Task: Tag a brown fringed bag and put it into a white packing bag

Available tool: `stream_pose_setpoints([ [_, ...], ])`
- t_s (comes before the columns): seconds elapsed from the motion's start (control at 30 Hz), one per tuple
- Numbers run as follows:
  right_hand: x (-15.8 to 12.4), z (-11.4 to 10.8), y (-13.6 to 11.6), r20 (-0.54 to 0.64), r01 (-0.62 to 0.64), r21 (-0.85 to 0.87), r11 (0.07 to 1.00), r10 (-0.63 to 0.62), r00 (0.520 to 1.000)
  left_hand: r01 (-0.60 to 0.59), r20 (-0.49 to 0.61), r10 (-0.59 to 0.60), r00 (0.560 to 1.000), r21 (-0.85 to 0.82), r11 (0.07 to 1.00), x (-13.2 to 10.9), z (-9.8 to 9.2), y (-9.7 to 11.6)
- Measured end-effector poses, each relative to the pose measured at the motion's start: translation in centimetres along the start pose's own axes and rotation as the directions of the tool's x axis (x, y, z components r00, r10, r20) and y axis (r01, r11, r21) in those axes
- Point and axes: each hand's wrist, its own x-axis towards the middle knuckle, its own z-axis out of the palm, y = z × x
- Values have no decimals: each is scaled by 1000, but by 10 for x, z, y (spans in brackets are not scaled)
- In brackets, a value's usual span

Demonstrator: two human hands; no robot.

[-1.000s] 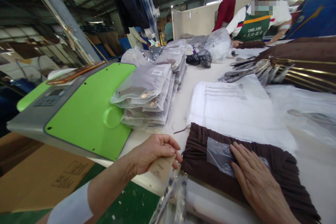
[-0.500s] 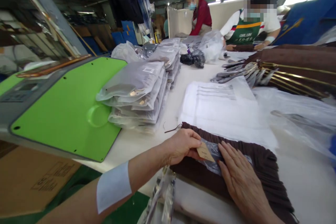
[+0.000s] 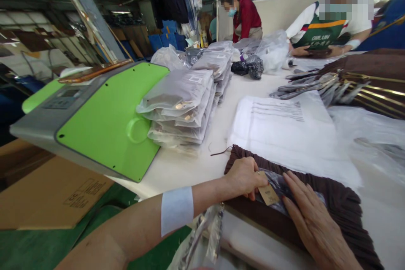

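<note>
A folded brown pleated garment lies at the near edge of the white table. On it sits a small clear plastic pouch. My left hand pinches a tan paper tag against that pouch. My right hand lies flat on the garment with its fingers stretched out, fingertips touching the pouch's right side. A crumpled clear bag hangs off the table edge below my left wrist.
A green and grey machine stands at the left, with stacks of bagged garments beside it. Flat white bags lie behind the garment. More brown garments are piled at the right. Two people work at the far end. Cardboard lies on the floor.
My left hand carried the tan tag from the table's edge onto the garment and now holds it against the clear pouch. My right hand stayed flat on the garment.
</note>
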Motion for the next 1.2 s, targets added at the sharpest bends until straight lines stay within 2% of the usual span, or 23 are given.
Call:
stream_pose_setpoints([
  [0.13,5,-11,-6,-14,71,-20,997,-71,997,-12,19,8,1000,182,983,4,1,3],
  [0.23,6,-8,-12,-12,206,-3,979,-206,978,-74,11,76,997,367,927,-1,-1,11],
  [0.3,3,-3,-14,9,263,-12,965,-263,965,-131,10,144,990,478,869,-12,-5,15],
  [0.37,1,3,-13,21,269,-21,963,-269,963,-177,-15,229,973,584,792,-28,-14,13],
  [0.47,-1,5,-11,38,284,-10,959,-283,958,-174,-122,352,928,694,699,-61,-32,-10],
  [0.5,-1,5,-11,39,285,-6,958,-285,958,-141,-180,350,919,679,720,-72,-38,-22],
  [0.57,0,4,-11,39,274,2,962,-274,961,42,-346,176,922,539,841,-95,-44,-51],
  [0.63,1,4,-11,37,271,5,963,-271,962,178,-358,-12,934,436,882,-113,-42,-78],
  [0.67,0,4,-11,35,280,2,960,-280,959,201,-352,-40,935,436,877,-120,-37,-89],
  [0.73,0,5,-11,35,314,-11,950,-313,949,194,-364,-1,932,494,847,-129,-26,-102],
  [0.8,-1,6,-9,31,354,-19,935,-354,935,189,-382,38,923,539,821,-130,-19,-106],
  [0.83,-1,6,-9,27,371,-21,928,-371,928,205,-386,19,922,530,823,-128,-19,-105],
  [0.97,0,5,-9,23,378,-23,926,-377,926,247,-305,-130,943,385,889,-120,-36,-98],
  [1.03,0,5,-10,22,330,-27,944,-329,944,225,-269,-127,955,376,899,-119,-44,-98],
  [1.1,0,4,-10,18,320,-31,947,-319,947,195,-282,-63,957,469,862,-121,-43,-100],
  [1.2,0,6,-9,26,370,-41,928,-370,929,193,-310,26,950,654,731,-128,-29,-107],
])
